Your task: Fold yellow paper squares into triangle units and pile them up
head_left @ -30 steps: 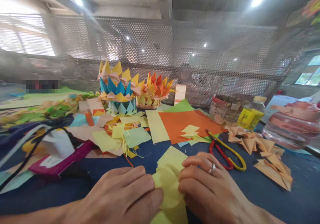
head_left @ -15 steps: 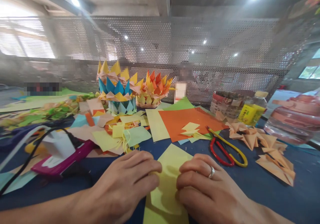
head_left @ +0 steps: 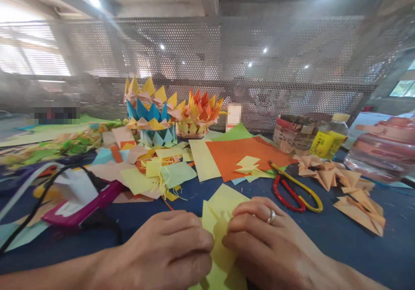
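A sheet of pale yellow paper (head_left: 222, 199) lies in front of me with one corner pointing away. Its left edge is lifted and bent inward. My left hand (head_left: 177, 249) has its fingers curled onto the left side of the sheet. On the right side, my right hand (head_left: 259, 238), with a ring on one finger, pinches the other edge. Both sets of fingertips are hidden against the paper. Beyond the right hand lie scissors (head_left: 300, 199) with one red and one yellow handle. Folded peach paper pieces (head_left: 359, 212) rest farther right.
Layered paper lotus shapes (head_left: 152, 115) stand at the back. An orange sheet (head_left: 240, 151) and paper scraps (head_left: 136, 182) cover the middle. At left is a purple corded tool (head_left: 87, 203). A yellow-labelled bottle (head_left: 330, 141) and a pink-lidded jug (head_left: 382, 151) stand at right.
The paper's left edge has come up and bent inward. My left hand has shifted slightly right and nearer to me, so the two hands are closer together.
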`<action>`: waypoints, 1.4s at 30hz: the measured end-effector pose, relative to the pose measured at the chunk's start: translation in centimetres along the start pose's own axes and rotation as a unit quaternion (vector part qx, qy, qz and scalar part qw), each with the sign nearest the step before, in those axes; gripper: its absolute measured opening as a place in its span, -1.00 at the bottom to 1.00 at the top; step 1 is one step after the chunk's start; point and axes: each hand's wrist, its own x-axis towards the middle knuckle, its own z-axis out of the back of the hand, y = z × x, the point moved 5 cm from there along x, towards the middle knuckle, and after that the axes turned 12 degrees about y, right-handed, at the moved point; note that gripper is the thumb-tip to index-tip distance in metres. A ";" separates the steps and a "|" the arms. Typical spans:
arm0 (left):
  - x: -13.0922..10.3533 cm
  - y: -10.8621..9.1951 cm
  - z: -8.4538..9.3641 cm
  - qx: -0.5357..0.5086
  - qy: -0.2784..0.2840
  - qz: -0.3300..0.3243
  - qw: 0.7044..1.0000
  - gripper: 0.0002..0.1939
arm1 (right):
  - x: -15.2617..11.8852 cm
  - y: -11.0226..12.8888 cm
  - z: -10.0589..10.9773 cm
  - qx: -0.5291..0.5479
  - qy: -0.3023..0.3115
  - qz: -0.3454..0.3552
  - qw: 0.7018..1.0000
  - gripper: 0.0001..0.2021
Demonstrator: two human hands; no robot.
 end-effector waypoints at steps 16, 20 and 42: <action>0.1 1.6 -0.5 -0.251 0.053 0.052 0.965 -0.67 | 0.0 0.0 -0.1 0.072 0.074 0.011 0.995 -0.72; 0.1 2.0 -0.4 -0.286 0.061 0.063 0.954 -0.71 | 0.1 0.1 0.4 0.099 0.069 0.007 0.993 -0.70; 0.4 3.1 -1.1 -0.380 0.065 0.153 0.910 -0.84 | 1.3 -0.2 -0.3 0.276 0.170 -0.018 0.946 -0.84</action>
